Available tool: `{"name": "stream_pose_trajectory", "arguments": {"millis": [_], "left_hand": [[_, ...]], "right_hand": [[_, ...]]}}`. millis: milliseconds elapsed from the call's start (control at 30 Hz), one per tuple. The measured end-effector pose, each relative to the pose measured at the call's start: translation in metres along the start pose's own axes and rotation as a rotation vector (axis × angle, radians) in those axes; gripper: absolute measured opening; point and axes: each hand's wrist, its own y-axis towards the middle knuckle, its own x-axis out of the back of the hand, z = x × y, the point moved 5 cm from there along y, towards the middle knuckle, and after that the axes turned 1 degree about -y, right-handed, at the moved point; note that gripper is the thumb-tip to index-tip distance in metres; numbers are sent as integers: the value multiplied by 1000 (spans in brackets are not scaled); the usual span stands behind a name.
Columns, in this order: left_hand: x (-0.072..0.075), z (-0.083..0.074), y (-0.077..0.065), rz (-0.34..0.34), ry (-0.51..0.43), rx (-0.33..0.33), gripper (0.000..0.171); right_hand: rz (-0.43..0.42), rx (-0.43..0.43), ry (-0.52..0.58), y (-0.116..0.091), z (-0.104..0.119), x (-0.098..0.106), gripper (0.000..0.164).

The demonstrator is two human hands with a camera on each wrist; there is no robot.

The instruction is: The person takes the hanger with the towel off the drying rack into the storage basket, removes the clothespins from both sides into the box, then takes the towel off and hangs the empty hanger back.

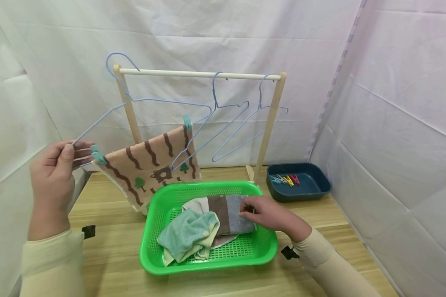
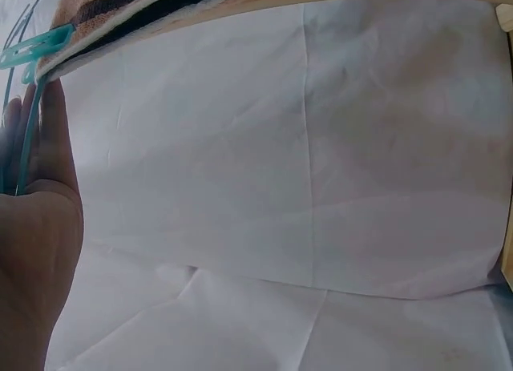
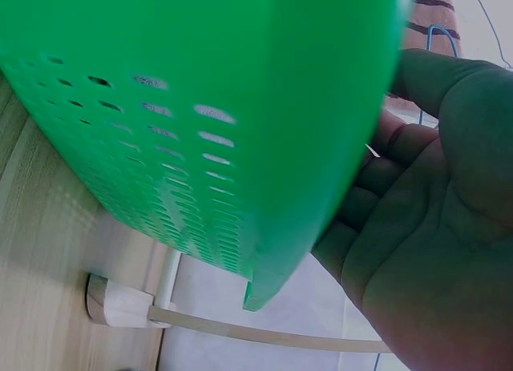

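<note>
My left hand (image 1: pixel 68 159) pinches one end of a light blue wire hanger (image 1: pixel 163 101) held up left of the wooden rack. A beige towel with brown stripes (image 1: pixel 148 165) hangs from it, pinned by two teal clips (image 1: pixel 98 154). The left wrist view shows my palm (image 2: pixel 32 187), the hanger wire (image 2: pixel 28 139), a teal clip (image 2: pixel 32 46) and the towel's edge (image 2: pixel 104 2). My right hand (image 1: pixel 247 210) reaches into the green basket (image 1: pixel 152 222), fingers curled on a grey and brown cloth (image 1: pixel 226 212). In the right wrist view the curled fingers (image 3: pixel 401 179) sit behind the basket wall (image 3: pixel 200 106).
A teal and cream cloth (image 1: pixel 187 235) also lies in the basket. The wooden rack (image 1: pixel 200 74) carries two more blue hangers (image 1: pixel 226 107). A dark blue tray (image 1: pixel 312 185) with several coloured clothespins (image 1: pixel 286 179) stands at the back right. White sheets wall in the wooden table (image 1: pixel 107 260).
</note>
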Motion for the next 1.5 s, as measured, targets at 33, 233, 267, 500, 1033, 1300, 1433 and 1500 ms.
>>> {"name": "stream_pose_trajectory", "arguments": {"millis": [33,233,267,500,1033,1300,1433,1500], "left_hand": [[1,-1,0,-12,-14,-3,34],[7,-1,-1,-72,-126,8,35],[7,-1,-1,-71,-153,7,34],[7,-3,-1,-18,-331,-33,21],[-9,-14,-6,350,-602,7,27],[-19,-12,-12,452,-635,68,32],[-25,-10,-15,462,-635,89,33],[-28,-9,-16,479,-636,84,33]], "right_hand": [[0,0,-1,0,0,0,7],[-4,-2,-6,1,1,1,7],[-4,-2,-5,1,1,1,7],[-1,-5,2,1,0,0,8],[2,-17,-6,1,1,-1,7],[-1,-20,-1,0,2,-1,7],[-7,-17,-5,0,2,-1,7],[-7,-17,-5,0,2,-1,8]]}}
